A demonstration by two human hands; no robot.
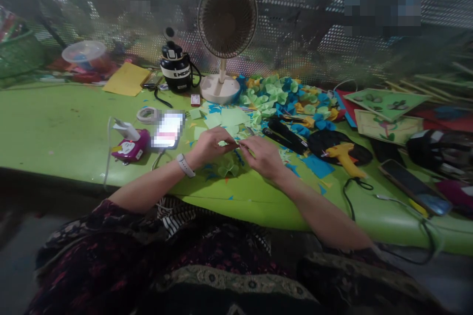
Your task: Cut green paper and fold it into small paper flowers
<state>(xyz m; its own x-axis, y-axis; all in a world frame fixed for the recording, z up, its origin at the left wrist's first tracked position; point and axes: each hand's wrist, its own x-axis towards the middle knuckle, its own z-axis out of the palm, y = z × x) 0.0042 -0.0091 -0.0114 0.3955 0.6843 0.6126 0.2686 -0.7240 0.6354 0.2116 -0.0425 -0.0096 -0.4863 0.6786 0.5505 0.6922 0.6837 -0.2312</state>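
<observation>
My left hand, with a pale watch on its wrist, and my right hand meet fingertip to fingertip over the table. Both are closed in a pinch around something too small to make out. Pale green shows between the left thumb and fingers; whether it is held paper or paper behind is unclear. Just below the fingers lies a folded green paper piece, among blue and orange scraps. Flat light green paper squares lie beyond my hands. To the right of them is a black stapler.
Folded paper flowers are heaped behind, beside a fan and a black flask. On the left are a lit phone and a purple socket adapter. Rightward lie a yellow glue gun and a dark phone.
</observation>
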